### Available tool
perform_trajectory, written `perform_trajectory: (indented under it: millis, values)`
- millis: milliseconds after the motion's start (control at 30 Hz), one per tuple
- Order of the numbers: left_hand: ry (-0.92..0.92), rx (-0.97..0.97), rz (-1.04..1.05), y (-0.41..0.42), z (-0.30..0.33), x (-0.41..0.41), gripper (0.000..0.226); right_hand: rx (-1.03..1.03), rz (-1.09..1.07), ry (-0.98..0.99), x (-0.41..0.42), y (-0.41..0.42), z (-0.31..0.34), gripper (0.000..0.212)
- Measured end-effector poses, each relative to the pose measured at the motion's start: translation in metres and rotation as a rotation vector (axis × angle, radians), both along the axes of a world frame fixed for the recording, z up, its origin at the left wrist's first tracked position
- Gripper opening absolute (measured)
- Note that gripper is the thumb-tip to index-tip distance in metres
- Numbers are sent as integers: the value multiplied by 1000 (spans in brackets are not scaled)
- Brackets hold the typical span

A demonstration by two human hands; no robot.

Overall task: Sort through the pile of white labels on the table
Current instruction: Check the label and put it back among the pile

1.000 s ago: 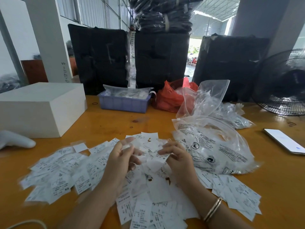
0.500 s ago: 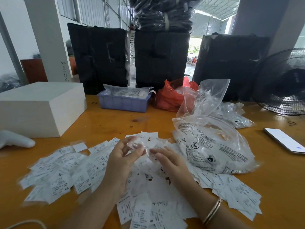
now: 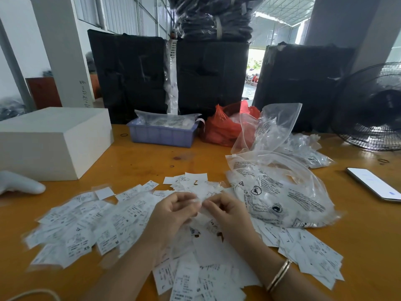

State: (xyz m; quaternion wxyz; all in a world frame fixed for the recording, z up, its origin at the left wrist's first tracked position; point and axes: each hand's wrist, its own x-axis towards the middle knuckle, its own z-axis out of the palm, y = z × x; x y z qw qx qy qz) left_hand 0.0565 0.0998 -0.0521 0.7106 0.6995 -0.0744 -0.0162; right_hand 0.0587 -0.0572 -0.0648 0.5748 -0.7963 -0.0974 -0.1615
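A wide pile of white labels [image 3: 91, 227] printed with size letters covers the near part of the orange table [image 3: 152, 161]. My left hand [image 3: 171, 216] and my right hand [image 3: 225, 213] meet above the middle of the pile, fingers curled. Between their fingertips they pinch one small white label [image 3: 200, 199], lifted a little off the heap. More labels lie spread under both forearms and to the right [image 3: 310, 253]. A gold bangle [image 3: 278, 275] circles my right wrist.
A clear printed plastic bag [image 3: 282, 196] lies right of the hands, more clear bags and a red bag [image 3: 225, 127] behind. A lilac tray [image 3: 160, 135], white box [image 3: 50, 142], white handheld device [image 3: 19, 183], phone [image 3: 375, 183], fan [image 3: 373, 109] and black bundles [image 3: 130, 72] ring the table.
Both hands have drawn together over the pile's middle; the fingers, looser before, now curl and pinch a single label between them.
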Motion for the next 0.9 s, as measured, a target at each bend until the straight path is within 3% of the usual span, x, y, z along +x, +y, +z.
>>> perform_trajectory:
  millis: [133,333,433,567,767,900]
  values:
    - [27,21,94,-2,-5,2,6,144,25,1,-2,2,2,27]
    - [53,-93,133,-3,-2,2,25,597,-37,125,0,-3,2,50]
    - [56,-73,140,-4,-3,2,14,733,25,173,-4,4,3,34]
    - [71,-116,140,-6,-3,0,16,724,65,180,-9,11,4,4]
    - [106,-176,141,-4,-1,2,30,663,15,181,-9,8,6,17]
    - [112,-193,140,-3,0,1,32,680,38,177,-9,6,5,5]
